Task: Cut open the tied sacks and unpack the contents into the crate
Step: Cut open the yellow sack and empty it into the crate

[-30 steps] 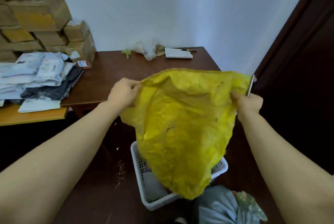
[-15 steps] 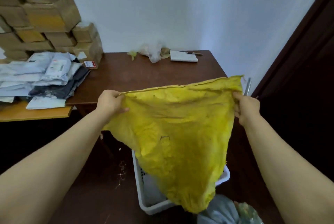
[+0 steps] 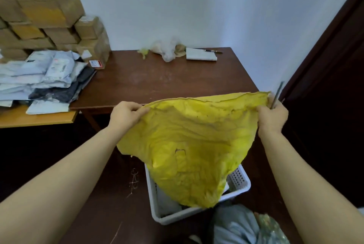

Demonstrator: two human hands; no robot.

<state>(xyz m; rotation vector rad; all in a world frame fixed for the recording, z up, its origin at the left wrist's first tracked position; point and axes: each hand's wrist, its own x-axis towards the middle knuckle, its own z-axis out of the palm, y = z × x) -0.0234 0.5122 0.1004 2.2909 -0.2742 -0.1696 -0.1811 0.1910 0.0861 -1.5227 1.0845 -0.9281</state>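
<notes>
over white crate (image 3: 239, 179) on floor: yellow sack (image 3: 193, 145) held stretched between both hands, lower end hanging at crate's mouth. left hand (image 3: 126, 114) fingers (image 3: 136, 107) curled, pinching sack's left corner. right hand (image 3: 272, 118) grips right corner plus thin metal blade (image 3: 277, 94), blade pointing up. behind: table (image 3: 157, 78), stacked boxes (image 3: 49, 7), mail bags (image 3: 45, 72).

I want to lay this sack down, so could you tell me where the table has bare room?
The table is bare across its middle and front, between the mailers on the left and its right edge. Its back edge holds a plastic bag and notepad; boxes crowd the left.
</notes>
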